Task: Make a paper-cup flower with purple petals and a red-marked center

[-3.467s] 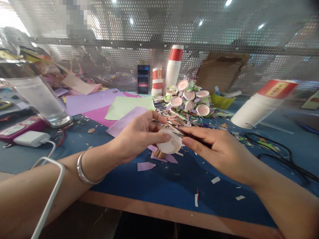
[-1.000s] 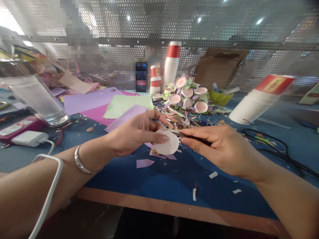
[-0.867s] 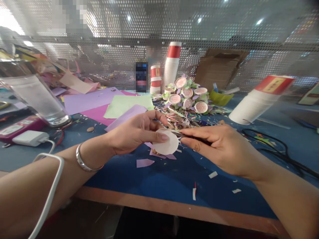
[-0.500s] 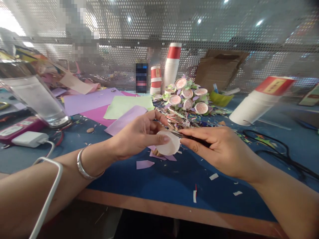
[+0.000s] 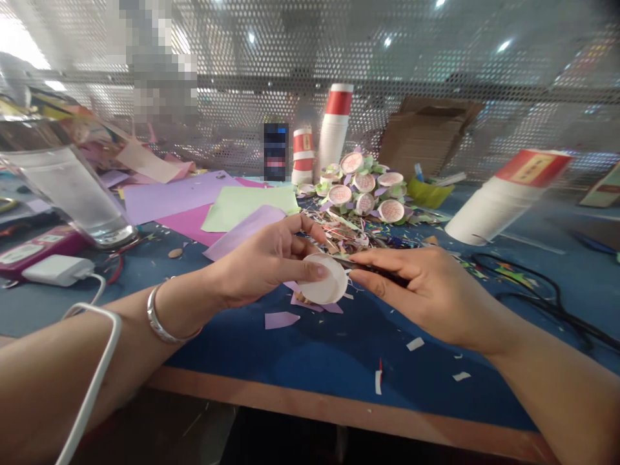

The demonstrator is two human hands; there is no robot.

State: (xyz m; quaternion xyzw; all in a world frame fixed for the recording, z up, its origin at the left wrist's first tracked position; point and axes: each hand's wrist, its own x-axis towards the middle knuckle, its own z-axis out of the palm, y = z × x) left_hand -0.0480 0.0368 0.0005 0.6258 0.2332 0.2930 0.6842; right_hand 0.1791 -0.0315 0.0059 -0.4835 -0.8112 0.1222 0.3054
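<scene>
Between thumb and fingers, my left hand point(image 5: 271, 261) pinches a white round paper cup base point(image 5: 329, 287) with a low rim, tilted toward me. At the base's upper right edge, my right hand point(image 5: 426, 290) grips a slim dark tool point(image 5: 394, 278) with a metallic tip; the fingers cover most of it, so its kind is unclear. The tip meets or nearly meets the rim. Purple paper pieces point(image 5: 282, 320) lie on the blue table below. Behind my hands sits a heap of decorated cup-base discs point(image 5: 364, 183) with green and purple paper.
Paper cup stacks stand at the back point(image 5: 334, 129) and lean at right point(image 5: 506, 197). A glass of water point(image 5: 72, 187), a white charger point(image 5: 58, 270) with cable and coloured sheets point(image 5: 179, 194) occupy the left. A black cable point(image 5: 547, 290) lies right.
The cup base has turned and shifted slightly left in my left hand, so more of its rim shows. My right hand stays almost in place.
</scene>
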